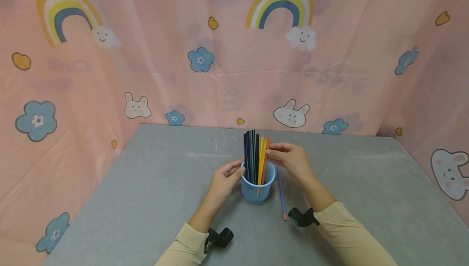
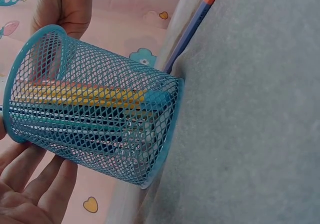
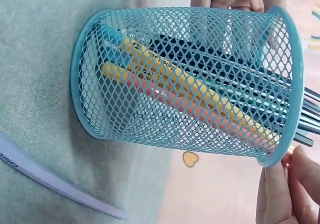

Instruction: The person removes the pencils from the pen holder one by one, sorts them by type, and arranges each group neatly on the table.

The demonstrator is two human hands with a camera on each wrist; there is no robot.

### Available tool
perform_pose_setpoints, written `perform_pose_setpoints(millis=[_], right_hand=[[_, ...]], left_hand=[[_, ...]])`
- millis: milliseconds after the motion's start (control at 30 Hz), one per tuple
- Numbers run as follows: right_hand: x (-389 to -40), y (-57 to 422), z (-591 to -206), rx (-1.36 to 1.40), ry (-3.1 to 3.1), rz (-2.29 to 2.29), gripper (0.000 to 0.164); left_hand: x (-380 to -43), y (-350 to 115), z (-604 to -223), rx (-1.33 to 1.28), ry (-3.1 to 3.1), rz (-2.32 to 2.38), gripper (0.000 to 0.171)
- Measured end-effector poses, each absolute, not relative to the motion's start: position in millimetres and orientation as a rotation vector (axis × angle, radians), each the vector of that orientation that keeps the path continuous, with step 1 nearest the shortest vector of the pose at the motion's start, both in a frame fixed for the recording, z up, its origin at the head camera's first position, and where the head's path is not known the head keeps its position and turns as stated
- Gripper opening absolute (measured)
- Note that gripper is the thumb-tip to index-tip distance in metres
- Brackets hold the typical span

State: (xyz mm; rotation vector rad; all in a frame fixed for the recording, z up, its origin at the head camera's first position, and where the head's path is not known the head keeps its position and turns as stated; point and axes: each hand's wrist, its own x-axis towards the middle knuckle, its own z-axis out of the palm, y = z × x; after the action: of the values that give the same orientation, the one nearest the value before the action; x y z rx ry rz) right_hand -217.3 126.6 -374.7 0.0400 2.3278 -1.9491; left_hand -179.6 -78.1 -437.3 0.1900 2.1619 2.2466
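A light-blue mesh pencil cup [image 1: 256,195] stands on the grey table, holding several dark pencils [image 1: 250,152], yellow pencils [image 1: 261,162] and an orange pencil [image 1: 267,158]. My left hand [image 1: 224,179] grips the cup at its left side, thumb at the rim and fingers around the wall. At the cup's right, my right hand [image 1: 291,160] pinches the orange pencil near its upper end. Through the mesh in the right wrist view, the lower parts of the yellow pencils [image 3: 190,81] lean against the dark ones.
A purple pencil [image 1: 281,197] with an orange end lies on the table [image 1: 154,201], just right of the cup. Behind the table hangs a pink printed cloth [image 1: 227,91]. Each wrist wears a black camera, such as the left one [image 1: 221,238].
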Motion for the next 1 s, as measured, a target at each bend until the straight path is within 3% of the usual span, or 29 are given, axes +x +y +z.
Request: perform_pose_setpoints(millis=[1000], right_hand=[[-219.3,139.1,-342.7,-0.052,2.319,-2.096,0.047]], left_hand=[[-180.1,-78.6,-436.2,0.163,2.17,2.236,0.037]])
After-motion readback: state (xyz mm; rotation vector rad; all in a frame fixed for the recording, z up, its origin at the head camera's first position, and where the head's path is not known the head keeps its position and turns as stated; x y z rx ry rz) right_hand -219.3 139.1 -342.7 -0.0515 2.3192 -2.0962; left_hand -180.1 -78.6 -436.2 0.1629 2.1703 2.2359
